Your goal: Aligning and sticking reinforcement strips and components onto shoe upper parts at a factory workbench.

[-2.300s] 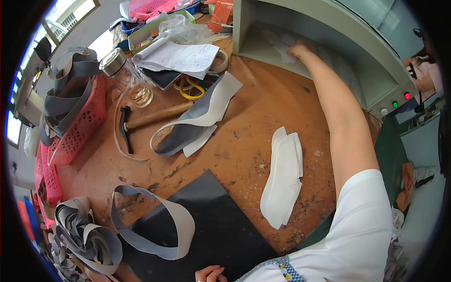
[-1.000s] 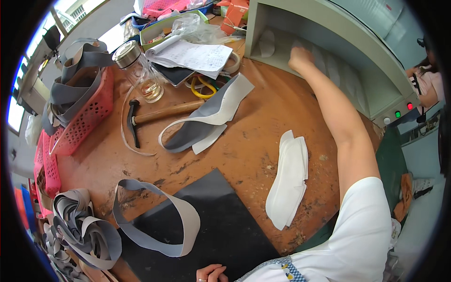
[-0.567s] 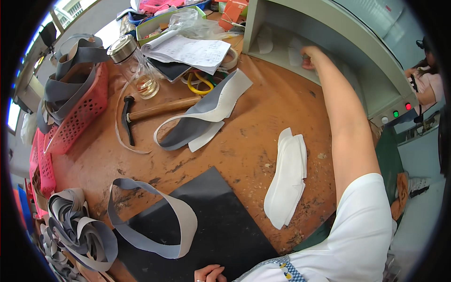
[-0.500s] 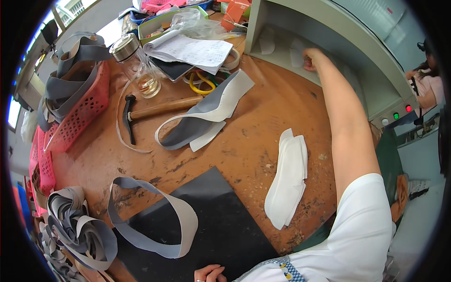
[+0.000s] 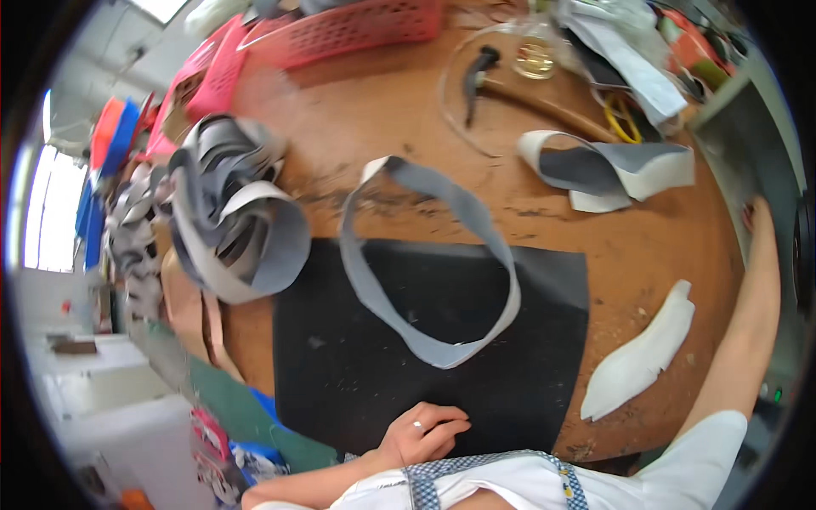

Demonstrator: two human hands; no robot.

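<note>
My left hand (image 5: pixel 427 432), with a ring on one finger, rests on the near part of a black mat (image 5: pixel 340 357). Its fingers are curled together and nothing shows in them. Just beyond it a loop of grey, pale-edged strip (image 5: pixel 374 297) lies on the mat. My right arm stretches to the far right, where my right hand (image 5: pixel 753 212) is at the opening of a grey-green metal cabinet (image 5: pixel 739 119). That hand is small and blurred, so its grip is hidden. White curved pieces (image 5: pixel 637 357) lie stacked on the table beside my right forearm.
Left of the mat sits a heap of grey strips (image 5: pixel 272 229). Farther off are a hammer (image 5: pixel 544 104), a folded grey-and-white strip (image 5: pixel 659 170), yellow-handled scissors (image 5: pixel 625 119), a glass bottle (image 5: pixel 534 59) and a pink basket (image 5: pixel 340 41). The brown table (image 5: pixel 382 93) curves at right.
The view has swung left, bringing the strip heap and my left hand further in. My right arm still reaches to the cabinet, now at the right rim of the picture.
</note>
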